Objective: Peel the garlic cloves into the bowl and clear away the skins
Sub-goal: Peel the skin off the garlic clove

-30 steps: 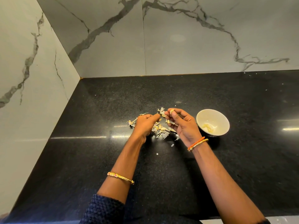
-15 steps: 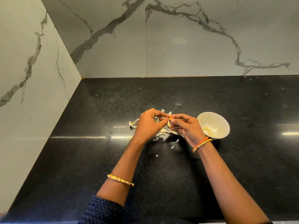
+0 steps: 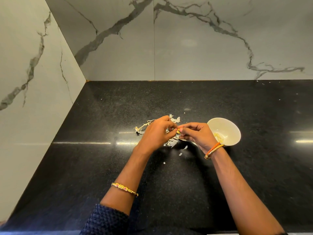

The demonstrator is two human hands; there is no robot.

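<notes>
A small yellowish garlic clove (image 3: 178, 131) is pinched between the fingertips of my left hand (image 3: 156, 134) and my right hand (image 3: 197, 135), just above the black counter. Both hands have curled fingers that meet at the clove. Papery garlic skins (image 3: 171, 143) lie scattered under and behind the hands, with a dry stem piece (image 3: 141, 128) at the left. A cream bowl (image 3: 227, 128) stands right of my right hand and holds peeled garlic (image 3: 219, 135) at its bottom.
The black counter (image 3: 169, 175) ends at marble walls at the back (image 3: 186, 48) and at the left (image 3: 33, 82). A few skin flakes (image 3: 180, 154) lie nearer to me. The counter's front edge runs along the bottom of the view.
My left hand has risen from the skins and closed in on my right hand, so both now pinch the clove. The bowl has not moved.
</notes>
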